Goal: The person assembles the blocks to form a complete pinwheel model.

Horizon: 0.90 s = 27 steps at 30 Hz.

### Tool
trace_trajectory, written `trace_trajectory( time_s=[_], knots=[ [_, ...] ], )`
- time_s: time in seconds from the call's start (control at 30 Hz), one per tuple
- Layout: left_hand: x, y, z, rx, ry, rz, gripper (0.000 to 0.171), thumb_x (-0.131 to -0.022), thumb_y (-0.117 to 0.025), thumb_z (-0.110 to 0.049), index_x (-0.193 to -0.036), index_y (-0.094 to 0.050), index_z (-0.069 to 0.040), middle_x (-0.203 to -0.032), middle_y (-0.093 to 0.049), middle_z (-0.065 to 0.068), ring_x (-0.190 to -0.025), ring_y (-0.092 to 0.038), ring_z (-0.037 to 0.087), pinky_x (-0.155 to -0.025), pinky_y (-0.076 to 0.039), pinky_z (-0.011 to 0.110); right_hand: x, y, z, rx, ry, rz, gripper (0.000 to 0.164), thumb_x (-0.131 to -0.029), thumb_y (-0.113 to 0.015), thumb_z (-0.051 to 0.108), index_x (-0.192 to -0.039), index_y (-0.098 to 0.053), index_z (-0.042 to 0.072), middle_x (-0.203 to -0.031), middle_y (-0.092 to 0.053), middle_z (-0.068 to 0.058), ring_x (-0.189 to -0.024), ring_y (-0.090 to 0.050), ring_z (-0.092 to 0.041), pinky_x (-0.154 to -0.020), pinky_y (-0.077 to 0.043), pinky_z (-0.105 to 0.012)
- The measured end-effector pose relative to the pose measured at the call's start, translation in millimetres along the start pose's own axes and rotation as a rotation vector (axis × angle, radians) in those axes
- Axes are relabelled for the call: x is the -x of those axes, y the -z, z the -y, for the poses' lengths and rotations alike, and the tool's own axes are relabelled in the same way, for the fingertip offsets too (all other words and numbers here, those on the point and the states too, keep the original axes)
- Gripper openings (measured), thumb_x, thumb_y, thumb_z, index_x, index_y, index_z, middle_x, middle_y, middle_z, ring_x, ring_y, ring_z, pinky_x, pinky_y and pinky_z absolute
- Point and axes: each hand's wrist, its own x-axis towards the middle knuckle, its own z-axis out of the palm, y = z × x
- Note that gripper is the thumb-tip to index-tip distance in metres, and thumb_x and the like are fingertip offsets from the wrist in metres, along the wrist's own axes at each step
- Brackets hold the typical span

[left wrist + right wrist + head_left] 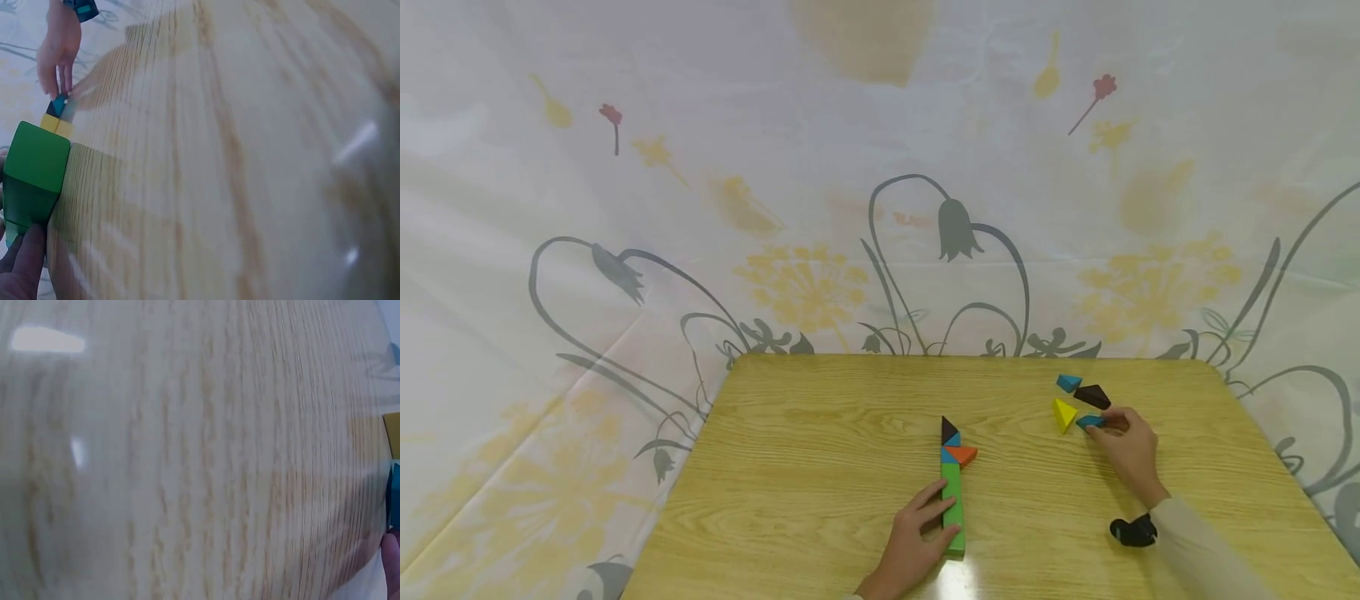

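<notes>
Block, blue (1087, 422), pinched by right hand (1129, 450).
Black block (1092, 395) near its twelve o'clock; green block (953, 514) well apart at eight o'clock, left hand (917, 533) resting on it, fingers relaxed.

The head camera looks forward and down from above the near side of the table (805, 400), which fills the lower middle of its frame. Both wrist cameras look across it from close up; the left one shares the right hand (59, 53), at its upper left, with the head view.
</notes>
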Motion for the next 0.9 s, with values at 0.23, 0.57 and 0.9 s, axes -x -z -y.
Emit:
trace_trajectory(
  time_s=[0.23, 0.57, 0.9],
  knots=[
    [0.3, 0.6, -0.7, 0.004, 0.016, 0.013, 0.04, -0.092, -0.063, -0.018, -0.122, -0.059, 0.007, -0.14, -0.043, 0.019, -0.125, -0.045, 0.038, -0.091, -0.048, 0.021, 5.7, 5.8, 3.0, -0.057, -0.003, 0.036, 0.028, -0.086, -0.068, 0.004, -0.106, -0.055, -0.009, -0.103, -0.056, -0.02, -0.082, -0.054, 0.011, -0.067, -0.05, -0.006],
    [0.5, 1.2, -1.0, 0.008, 0.034, 0.012, 0.04, -0.092, -0.064, -0.018, -0.123, -0.059, 0.006, -0.141, -0.043, 0.018, -0.125, -0.045, 0.037, -0.091, -0.048, 0.021, 15.9, 11.4, 14.2, -0.077, 0.002, 0.077, 0.029, -0.087, -0.07, 0.013, -0.106, -0.062, -0.008, -0.095, -0.065, -0.001, -0.081, -0.058, 0.005, -0.067, -0.049, -0.009],
    [1.0, 0.6, 0.2, 0.007, 0.027, 0.01, 0.039, -0.092, -0.064, -0.018, -0.122, -0.059, 0.006, -0.14, -0.043, 0.018, -0.125, -0.045, 0.037, -0.091, -0.048, 0.021, 17.5, 10.2, 29.9, -0.258, 0.022, 0.211, 0.031, -0.091, -0.064, 0.006, -0.111, -0.059, -0.016, -0.102, -0.065, -0.001, -0.083, -0.064, -0.003, -0.068, -0.057, -0.022]
  ],
)
